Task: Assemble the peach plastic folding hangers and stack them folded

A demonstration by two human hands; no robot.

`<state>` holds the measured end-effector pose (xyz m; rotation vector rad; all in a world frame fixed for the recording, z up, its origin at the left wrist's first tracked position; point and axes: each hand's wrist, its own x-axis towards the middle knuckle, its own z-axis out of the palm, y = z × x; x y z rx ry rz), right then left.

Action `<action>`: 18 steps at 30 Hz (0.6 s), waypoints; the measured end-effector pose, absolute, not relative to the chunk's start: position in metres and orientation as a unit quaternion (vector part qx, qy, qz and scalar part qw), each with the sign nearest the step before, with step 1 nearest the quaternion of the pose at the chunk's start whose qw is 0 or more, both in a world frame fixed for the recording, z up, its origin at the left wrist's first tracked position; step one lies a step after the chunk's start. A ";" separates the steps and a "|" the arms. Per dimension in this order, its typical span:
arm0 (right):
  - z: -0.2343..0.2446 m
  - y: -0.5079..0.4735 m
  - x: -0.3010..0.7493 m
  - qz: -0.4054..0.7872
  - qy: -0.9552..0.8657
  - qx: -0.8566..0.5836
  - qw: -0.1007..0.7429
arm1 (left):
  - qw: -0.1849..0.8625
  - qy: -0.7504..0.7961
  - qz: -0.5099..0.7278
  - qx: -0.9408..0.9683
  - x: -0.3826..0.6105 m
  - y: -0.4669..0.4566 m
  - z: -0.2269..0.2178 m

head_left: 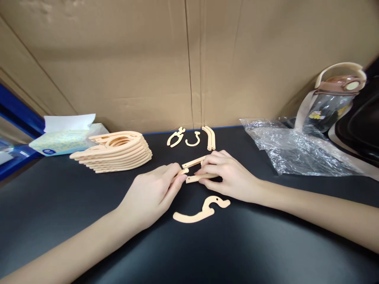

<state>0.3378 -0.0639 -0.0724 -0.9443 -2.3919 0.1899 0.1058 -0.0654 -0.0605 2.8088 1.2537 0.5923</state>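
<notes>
My left hand [160,183] is closed, pinching a small beige hanger piece [184,171] between thumb and fingers; most of that piece is hidden. Opposite it, my right hand [220,173] grips two beige hanger arms, one farther away [194,162] and one nearer [194,179], their holed ends pointing left. The pinched piece lies close to these ends; whether they touch I cannot tell. Nearer to me, a curved hanger part with a hook [194,216] rests flat on the black table [237,244].
Behind the hands lie a small jointed hanger part [177,138], a loose hook [194,141] and curved arms [209,138]. Folded hangers [118,156] are stacked at left beside a tissue box [62,140]. Clear plastic bags [299,148] and a water bottle [333,98] occupy the right.
</notes>
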 end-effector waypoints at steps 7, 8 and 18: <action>-0.076 -0.062 0.338 0.044 -0.898 -0.340 0.278 | 0.027 0.389 0.174 0.904 0.100 -0.064 -0.071; -0.077 -0.062 0.338 0.037 -0.898 -0.338 0.279 | 0.025 0.390 0.177 0.903 0.100 -0.063 -0.071; -0.074 -0.067 0.336 -0.023 -0.897 -0.340 0.283 | 0.014 0.409 0.163 0.898 0.104 -0.064 -0.070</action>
